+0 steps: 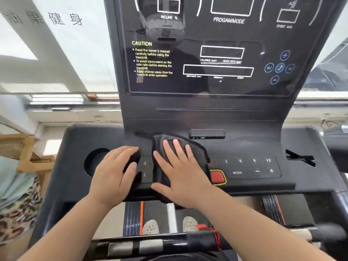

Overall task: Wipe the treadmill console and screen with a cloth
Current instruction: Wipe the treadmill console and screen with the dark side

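The black treadmill console (293, 140) fills the middle of the view, with the dark glossy screen (216, 85) rising above it. A black cloth (197, 153) lies bunched over the middle of the button panel. My right hand (178, 174) lies flat on the cloth with its fingers spread, pressing it onto the console. My left hand (114, 174) sits just left of it, fingers and thumb curled around a dark fold that looks like the cloth's left end. The cloth hides the buttons beneath it.
A red stop button (217, 177) with a yellow rim sits right of the cloth, then the speed and MODE keys (248, 166). A round cup holder (94, 161) lies to the left. The front handlebar (150, 245) crosses below my arms, with shoes on the belt (150, 227).
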`<action>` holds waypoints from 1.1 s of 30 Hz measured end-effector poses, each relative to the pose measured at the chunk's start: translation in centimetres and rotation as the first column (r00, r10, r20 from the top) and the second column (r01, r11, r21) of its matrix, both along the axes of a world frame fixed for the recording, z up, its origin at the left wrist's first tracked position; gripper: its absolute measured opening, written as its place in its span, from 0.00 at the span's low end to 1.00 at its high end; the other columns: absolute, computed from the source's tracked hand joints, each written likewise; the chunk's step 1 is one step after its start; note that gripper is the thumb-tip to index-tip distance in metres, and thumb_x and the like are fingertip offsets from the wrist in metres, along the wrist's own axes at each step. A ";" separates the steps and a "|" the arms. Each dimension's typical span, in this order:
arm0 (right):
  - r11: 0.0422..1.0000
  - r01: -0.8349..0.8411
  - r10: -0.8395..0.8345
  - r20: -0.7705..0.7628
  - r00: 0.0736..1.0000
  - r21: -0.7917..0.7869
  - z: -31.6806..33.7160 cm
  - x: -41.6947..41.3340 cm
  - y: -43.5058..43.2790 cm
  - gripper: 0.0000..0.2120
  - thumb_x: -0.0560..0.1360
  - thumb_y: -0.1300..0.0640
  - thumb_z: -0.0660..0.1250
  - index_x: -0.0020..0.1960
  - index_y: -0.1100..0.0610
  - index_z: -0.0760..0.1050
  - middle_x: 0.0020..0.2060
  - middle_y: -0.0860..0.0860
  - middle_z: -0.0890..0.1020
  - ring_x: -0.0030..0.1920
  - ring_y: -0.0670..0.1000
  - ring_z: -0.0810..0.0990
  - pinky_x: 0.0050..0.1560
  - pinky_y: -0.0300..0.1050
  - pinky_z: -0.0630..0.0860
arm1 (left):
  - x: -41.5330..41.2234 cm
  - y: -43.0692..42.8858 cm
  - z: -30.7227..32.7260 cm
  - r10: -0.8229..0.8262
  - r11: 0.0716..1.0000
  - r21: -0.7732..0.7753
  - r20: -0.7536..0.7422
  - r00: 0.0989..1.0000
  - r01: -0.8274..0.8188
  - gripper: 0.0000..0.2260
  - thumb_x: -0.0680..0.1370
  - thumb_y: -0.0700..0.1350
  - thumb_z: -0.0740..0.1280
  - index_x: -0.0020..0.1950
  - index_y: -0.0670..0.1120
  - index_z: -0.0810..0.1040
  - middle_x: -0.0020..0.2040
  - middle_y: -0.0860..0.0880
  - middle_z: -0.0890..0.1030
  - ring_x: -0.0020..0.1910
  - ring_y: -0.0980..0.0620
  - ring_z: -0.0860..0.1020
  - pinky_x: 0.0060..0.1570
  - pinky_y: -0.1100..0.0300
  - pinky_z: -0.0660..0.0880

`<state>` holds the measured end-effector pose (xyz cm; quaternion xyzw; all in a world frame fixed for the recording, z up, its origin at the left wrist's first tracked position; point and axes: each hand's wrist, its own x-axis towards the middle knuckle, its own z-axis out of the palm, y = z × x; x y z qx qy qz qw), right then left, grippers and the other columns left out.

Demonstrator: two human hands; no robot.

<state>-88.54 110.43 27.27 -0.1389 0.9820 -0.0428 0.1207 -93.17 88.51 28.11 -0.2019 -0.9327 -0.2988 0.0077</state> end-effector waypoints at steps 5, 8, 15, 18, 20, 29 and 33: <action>0.997 0.079 -0.077 -0.073 0.994 0.021 0.0 -1.0 -0.8 0.39 0.79 0.28 0.45 0.84 0.47 0.46 0.84 0.55 0.43 0.83 0.59 0.38 0.80 0.66 0.42 | -1.0 -1.5 -0.2 -0.036 0.994 0.103 -0.001 0.999 0.036 0.21 0.80 0.51 0.55 0.64 0.43 0.80 0.62 0.49 0.82 0.62 0.49 0.78 0.63 0.58 0.69; 0.942 0.319 -0.306 -0.125 0.944 0.107 -0.5 0.6 -0.1 0.41 0.79 0.28 0.44 0.84 0.52 0.50 0.83 0.60 0.50 0.83 0.62 0.46 0.80 0.68 0.47 | -1.1 -2.1 -0.5 -0.045 0.987 0.157 0.036 0.998 0.039 0.21 0.80 0.51 0.55 0.65 0.45 0.80 0.63 0.51 0.81 0.64 0.52 0.77 0.65 0.59 0.69; 0.932 0.361 -0.360 -0.074 0.930 0.014 -0.5 -1.0 -7.0 0.42 0.78 0.30 0.40 0.84 0.54 0.41 0.82 0.61 0.40 0.81 0.65 0.36 0.80 0.66 0.39 | -1.4 -2.4 -0.2 0.004 0.977 0.211 0.033 0.999 -0.011 0.19 0.79 0.51 0.58 0.62 0.44 0.81 0.59 0.52 0.81 0.60 0.54 0.76 0.63 0.72 0.63; 0.976 0.216 -0.214 -0.070 0.974 0.009 -0.4 -2.5 -8.8 0.41 0.79 0.30 0.42 0.84 0.52 0.41 0.82 0.59 0.37 0.80 0.64 0.32 0.80 0.66 0.37 | -1.7 -3.2 0.0 0.089 0.976 0.198 0.041 0.995 -0.096 0.19 0.78 0.52 0.58 0.61 0.46 0.81 0.56 0.52 0.81 0.58 0.52 0.76 0.61 0.61 0.68; 0.989 0.150 -0.151 -0.068 0.986 -0.006 -0.3 -2.9 -9.5 0.40 0.80 0.30 0.44 0.84 0.51 0.42 0.83 0.57 0.38 0.81 0.63 0.32 0.80 0.66 0.38 | -1.8 -3.9 -0.1 0.141 0.964 0.220 0.051 0.989 -0.149 0.19 0.78 0.52 0.58 0.61 0.46 0.80 0.56 0.52 0.81 0.57 0.52 0.76 0.60 0.56 0.71; 0.993 -0.106 0.111 -0.105 0.988 0.051 -0.9 0.5 -1.3 0.35 0.81 0.31 0.51 0.83 0.45 0.52 0.84 0.52 0.51 0.83 0.58 0.46 0.80 0.63 0.47 | -2.1 -2.6 -1.0 0.144 0.964 0.207 0.126 0.981 -0.168 0.18 0.77 0.53 0.58 0.59 0.47 0.80 0.53 0.54 0.80 0.55 0.51 0.77 0.59 0.53 0.73; 0.983 0.179 -0.173 -0.125 0.977 0.041 -0.4 -1.2 0.2 0.38 0.81 0.31 0.46 0.84 0.50 0.50 0.84 0.56 0.47 0.83 0.59 0.42 0.80 0.66 0.49 | -2.2 -2.1 -0.8 0.131 0.974 0.167 0.136 0.982 -0.153 0.18 0.77 0.53 0.60 0.60 0.47 0.81 0.54 0.54 0.81 0.57 0.50 0.77 0.61 0.54 0.71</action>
